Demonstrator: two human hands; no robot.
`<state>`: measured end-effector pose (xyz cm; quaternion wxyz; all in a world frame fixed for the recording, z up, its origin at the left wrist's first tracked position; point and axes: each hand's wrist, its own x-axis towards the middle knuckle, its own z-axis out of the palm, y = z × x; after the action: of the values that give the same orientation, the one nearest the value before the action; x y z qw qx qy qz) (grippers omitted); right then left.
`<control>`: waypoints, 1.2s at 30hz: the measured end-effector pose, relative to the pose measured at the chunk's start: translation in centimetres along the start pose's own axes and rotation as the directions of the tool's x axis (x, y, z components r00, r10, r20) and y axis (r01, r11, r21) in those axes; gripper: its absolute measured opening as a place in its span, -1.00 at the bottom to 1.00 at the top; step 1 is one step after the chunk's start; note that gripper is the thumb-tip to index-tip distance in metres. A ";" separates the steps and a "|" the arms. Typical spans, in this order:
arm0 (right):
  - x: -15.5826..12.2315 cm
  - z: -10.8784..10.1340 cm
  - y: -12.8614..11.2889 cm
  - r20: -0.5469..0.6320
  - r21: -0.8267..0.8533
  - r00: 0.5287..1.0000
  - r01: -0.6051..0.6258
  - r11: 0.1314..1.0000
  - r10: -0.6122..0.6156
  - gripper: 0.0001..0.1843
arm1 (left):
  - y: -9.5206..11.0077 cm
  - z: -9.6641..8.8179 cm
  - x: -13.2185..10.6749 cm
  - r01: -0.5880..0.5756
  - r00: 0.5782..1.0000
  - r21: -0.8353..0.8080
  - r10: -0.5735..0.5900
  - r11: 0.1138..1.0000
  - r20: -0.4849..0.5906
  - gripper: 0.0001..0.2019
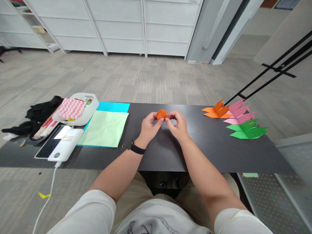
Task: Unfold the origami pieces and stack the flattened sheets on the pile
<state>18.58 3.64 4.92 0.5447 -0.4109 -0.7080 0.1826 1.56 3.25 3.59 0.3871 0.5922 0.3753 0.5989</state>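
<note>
Between my two hands, just above the dark table (pixel 168 156), is a small folded piece of orange paper (pixel 161 114). My left hand (pixel 149 127) pinches it from the left, thumb in front and fingers behind. From the right, my right hand (pixel 178 125) pinches its lower right edge with thumb and fingertips. The fingers hide part of the paper. On the right of the table stand folded paper figures with pointed petals or wings: an orange one (pixel 217 110), pink ones (pixel 240 113) and green ones (pixel 248 129).
Left of my hands lie light green sheets (pixel 104 128) over blue sheets (pixel 114 106). Farther left are a white basket (pixel 94 104), a white power bank (pixel 65 144) with a cable (pixel 52 188), a tablet (pixel 48 146) and black gloves (pixel 41 110). Black poles (pixel 268 70) rise behind the right end.
</note>
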 end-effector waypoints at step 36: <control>0.0 -0.6 -0.4 0.042 0.073 0.998 0.053 0.996 -0.056 -0.76 | 1.7 -0.8 -0.1 -0.383 0.910 0.494 0.412 0.780 0.055 -0.96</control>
<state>19.02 3.35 5.41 0.5481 -0.3674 -0.7237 0.2021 0.76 2.44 5.06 0.0768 0.7198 0.3931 0.5669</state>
